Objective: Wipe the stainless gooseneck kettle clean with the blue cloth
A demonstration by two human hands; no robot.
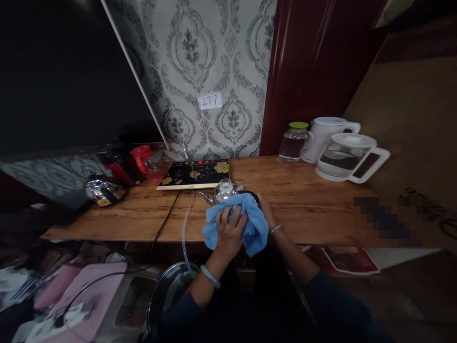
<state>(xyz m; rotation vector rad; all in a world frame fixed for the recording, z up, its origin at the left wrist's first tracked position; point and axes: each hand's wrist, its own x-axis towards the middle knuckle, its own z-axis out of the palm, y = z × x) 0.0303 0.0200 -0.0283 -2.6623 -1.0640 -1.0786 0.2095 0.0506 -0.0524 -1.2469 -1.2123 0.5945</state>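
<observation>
A shiny metal teapot (223, 192) with a thin curved spout and a clear knob on its lid sits near the front of the wooden table. Over its near side lies a bunched blue cloth (256, 231). My left hand (230, 232) grips this cloth and presses it on the teapot, fingers bent over the fabric. On the other side, my right hand (266, 209) is wrapped round the teapot's dark handle (254, 196), its fingers partly hidden by the cloth. The teapot's lower body is hidden behind the cloth.
Behind the teapot is a black tea stove panel (203, 172) with gold flowers and a metal tap. A glass jug (293, 145), a white kettle (323, 136) and a glass kettle (339, 159) stand right. A steel kettle (103, 190) stands left. A clear hose (184, 233) hangs over the edge.
</observation>
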